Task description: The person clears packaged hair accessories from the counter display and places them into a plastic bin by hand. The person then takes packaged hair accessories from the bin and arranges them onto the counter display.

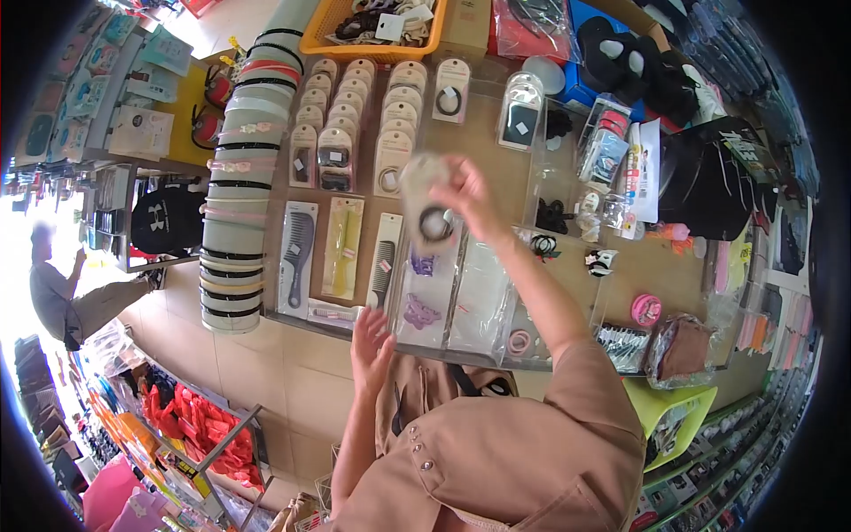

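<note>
My right hand (pixel 465 191) pinches the top of a carded pack of hair ties (pixel 434 223), blurred by motion, with a dark ring showing through its front. The pack hangs over the display table, just right of rows of similar carded hair-tie packs (pixel 390 146). Below it lie purple hair claw clips (pixel 422 310) in a clear compartment. My left hand (pixel 370 348) is at the table's front edge with fingers apart and nothing in it, close to a dark packaged comb (pixel 383 262). A grey wide-tooth comb (pixel 298 257) and a yellow comb (pixel 342 248) lie further left.
A column of headbands (pixel 235 195) stands along the left. At the back is an orange basket (pixel 310 40) of hair accessories. Pink hair ties (pixel 645 309) and a lime-green bin (pixel 702 410) are at right. Another person (pixel 58 284) stands at far left.
</note>
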Tool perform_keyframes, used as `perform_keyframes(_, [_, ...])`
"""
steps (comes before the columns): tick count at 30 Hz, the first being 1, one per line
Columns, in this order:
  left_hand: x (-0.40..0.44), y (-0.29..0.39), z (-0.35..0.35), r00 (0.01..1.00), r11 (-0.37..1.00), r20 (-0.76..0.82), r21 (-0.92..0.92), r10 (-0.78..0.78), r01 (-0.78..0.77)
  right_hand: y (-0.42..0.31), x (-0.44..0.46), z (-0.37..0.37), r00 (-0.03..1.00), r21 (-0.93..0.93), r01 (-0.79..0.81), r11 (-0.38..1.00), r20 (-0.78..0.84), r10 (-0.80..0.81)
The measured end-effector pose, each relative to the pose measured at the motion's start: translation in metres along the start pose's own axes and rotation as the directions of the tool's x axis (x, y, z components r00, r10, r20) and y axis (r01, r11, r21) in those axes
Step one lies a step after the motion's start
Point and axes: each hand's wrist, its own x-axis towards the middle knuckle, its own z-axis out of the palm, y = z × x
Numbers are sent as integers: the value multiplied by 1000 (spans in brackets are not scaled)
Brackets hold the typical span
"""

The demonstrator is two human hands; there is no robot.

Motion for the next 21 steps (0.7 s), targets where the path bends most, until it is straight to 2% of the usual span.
perform_keyframes(1, [15,8,11,999,996,41,-90,19,-16,5,-16,10,997,-42,-34,999,73,37])
perform_keyframes(2, [26,14,23,999,995,47,-97,19,-15,9,-29,19,987,-85,-69,994,142,81])
perform_keyframes(3, [36,20,34,991,970,128,-236,-25,55,12,-38,22,987,-91,-69,993,139,81])
perform_keyframes(4, [43,22,43,976,922,212,-363,-57,133,18,-45,24,968,-167,-112,980,202,146])
perform_keyframes(5, [49,22,49,977,921,207,-366,-58,132,23,-49,24,940,-243,-152,958,263,216])
perform_keyframes(6, [53,21,52,963,933,241,-303,-123,195,26,-44,17,937,-243,-156,957,272,222])
perform_keyframes(7, [53,19,53,945,938,265,-236,-190,254,27,-30,3,977,-201,-43,979,196,83])
perform_keyframes(8, [50,18,52,950,938,247,-239,-192,252,30,-14,-14,992,-166,71,984,112,-52])
perform_keyframes(10, [43,14,50,955,963,257,-181,-147,197,37,31,-66,988,-395,89,914,-79,-131])
perform_keyframes(12, [34,8,45,962,966,238,-186,-134,181,33,66,-102,967,-545,-13,839,-219,-128])
perform_keyframes(16, [13,1,40,963,953,172,-186,-207,238,44,127,-158,953,-703,-85,706,-263,-148])
perform_keyframes(17, [9,0,40,963,947,147,-198,-225,252,41,131,-161,938,-753,-97,650,-288,-194])
perform_keyframes(18, [6,0,39,962,941,123,-210,-244,265,34,128,-151,915,-723,-80,686,-326,-237])
perform_keyframes(21, [-1,-5,34,961,935,97,-225,-260,275,27,125,-135,918,-698,-134,703,-355,-177])
